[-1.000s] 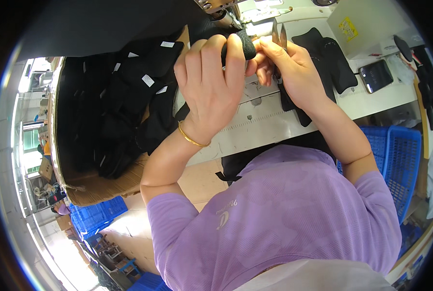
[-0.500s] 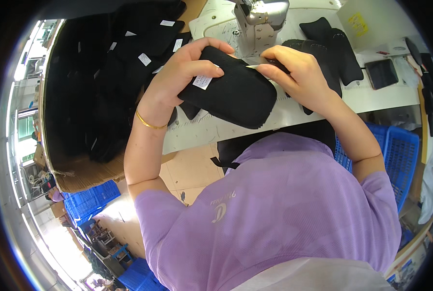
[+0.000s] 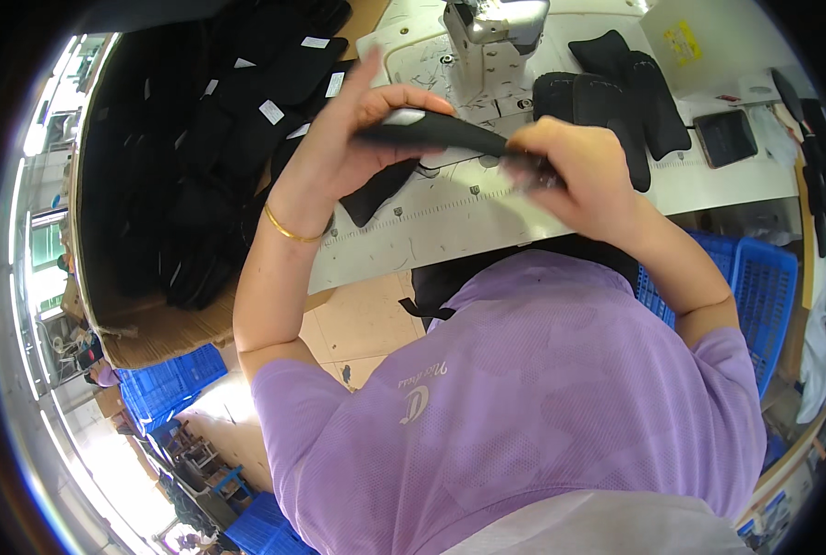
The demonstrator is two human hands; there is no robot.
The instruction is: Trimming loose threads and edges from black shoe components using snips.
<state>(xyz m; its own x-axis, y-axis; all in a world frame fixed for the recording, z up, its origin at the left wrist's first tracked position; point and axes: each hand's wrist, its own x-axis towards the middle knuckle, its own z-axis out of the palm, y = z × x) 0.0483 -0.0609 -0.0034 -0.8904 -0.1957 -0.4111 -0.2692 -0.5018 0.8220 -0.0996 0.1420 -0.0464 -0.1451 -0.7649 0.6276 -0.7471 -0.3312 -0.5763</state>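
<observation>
My left hand (image 3: 343, 153) and my right hand (image 3: 579, 176) hold a black padded fabric piece (image 3: 440, 134) between them, edge-on, above the white sewing table (image 3: 709, 180). The left hand grips its left end, where a white tag shows. The right hand pinches its right end. A grey sewing machine (image 3: 496, 32) stands just behind the piece. Another black piece (image 3: 376, 192) lies on the table under my left hand.
A cardboard box (image 3: 168, 324) full of black pieces with white tags sits at the left. Finished black pieces (image 3: 630, 83) lie stacked right of the machine. A dark flat device (image 3: 725, 137) rests further right. Blue plastic crates (image 3: 750, 287) stand below the table.
The black piece has turned from lying flat and face-up to edge-on between my hands. Both hands have drawn back from the machine toward me.
</observation>
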